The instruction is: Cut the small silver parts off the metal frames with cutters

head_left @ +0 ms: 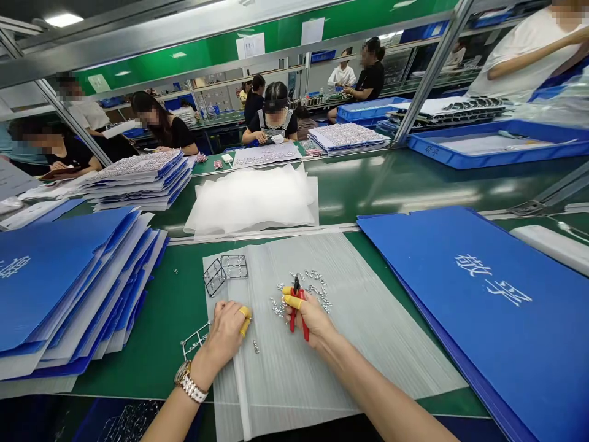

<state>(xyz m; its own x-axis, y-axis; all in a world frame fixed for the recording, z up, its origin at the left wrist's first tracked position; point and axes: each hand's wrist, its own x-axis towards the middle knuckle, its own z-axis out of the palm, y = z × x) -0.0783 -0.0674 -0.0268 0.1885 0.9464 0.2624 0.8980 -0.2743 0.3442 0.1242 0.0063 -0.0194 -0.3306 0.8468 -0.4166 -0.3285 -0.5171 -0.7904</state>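
Observation:
My right hand [310,316] grips red-handled side cutters [298,310], with yellow finger cots on its thumb and forefinger. The cutter jaws point up into a scattered pile of small cut metal parts [304,291]. My left hand [224,334], with a yellow finger cot and a wristwatch, lies closed on a translucent foam sheet [368,344]. A metal fret strip [196,341] runs in under that hand, and its far end is hidden. Just above the hand lie several linked metal lattice frames [225,273].
Stacked blue folders [59,276] lie left of the foam sheet, and a large blue folder [460,319] lies right of it. A pile of white foam sheets [251,199] sits beyond on the green bench [138,368]. Co-workers [271,116] sit farther along, among stacked sheets and blue trays.

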